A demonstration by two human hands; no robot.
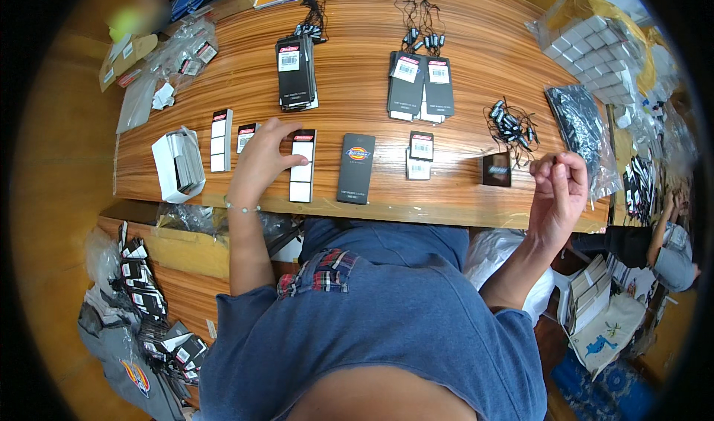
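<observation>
My left hand (262, 157) reaches over the table, thumb and index finger apart. Its thumb lies over a white label strip stack (301, 183) with a black-and-red top. Partly under the same hand is a small label card (245, 137). My right hand (559, 194) is raised at the table's right front, fingertips pinched; what they hold, if anything, is too small to make out. A tangle of black hang-tag strings (512, 123) lies left of it, beside a small dark open box (496, 169). Between the hands are a black hang tag (356, 168) and small black-and-white tags (420, 155).
Farther back lie two piles of strung black hang tags (296, 75) (420, 86). A white box of cards (178, 166) stands at left. A plastic-wrapped black bundle (576, 123) and bagged white boxes (591, 45) sit at right. Another person (666, 250) is at far right.
</observation>
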